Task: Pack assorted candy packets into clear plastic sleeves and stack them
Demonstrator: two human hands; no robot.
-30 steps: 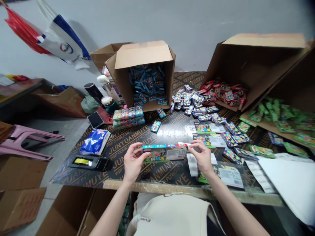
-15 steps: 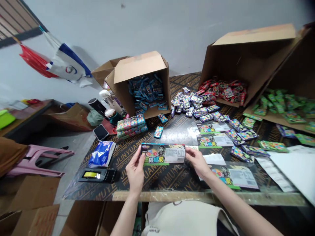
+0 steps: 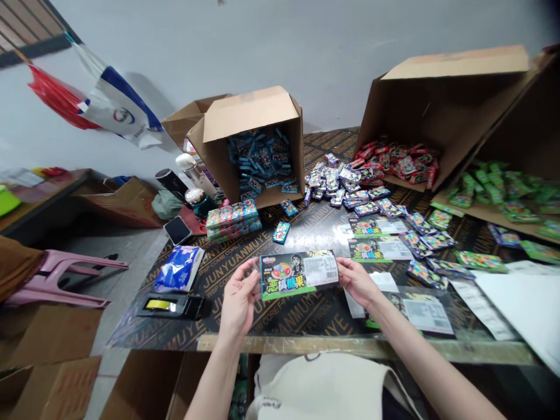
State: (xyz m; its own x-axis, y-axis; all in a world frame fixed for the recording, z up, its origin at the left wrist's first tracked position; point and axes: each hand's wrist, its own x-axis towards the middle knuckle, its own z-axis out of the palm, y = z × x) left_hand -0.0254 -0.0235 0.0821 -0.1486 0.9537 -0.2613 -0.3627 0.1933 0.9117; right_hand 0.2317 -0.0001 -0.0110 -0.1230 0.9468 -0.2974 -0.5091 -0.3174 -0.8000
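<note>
head camera: printed pack (image 3: 300, 275) above tabletop (image 3: 284, 321), one end in closed grip of left hand (image 3: 239, 294), other in pinched grip of right hand (image 3: 359, 284); beyond, small blue packet (image 3: 281, 232).

One held pack (image 3: 300, 273), one phone (image 3: 177, 230), two bags (image 3: 122, 105) (both hanging)

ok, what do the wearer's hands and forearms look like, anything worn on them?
Left hand and right hand bare: no gloves, rings or watch visible. Forearms uncovered, no sleeves in view. Cream garment on the torso, small dark lettering.
</note>
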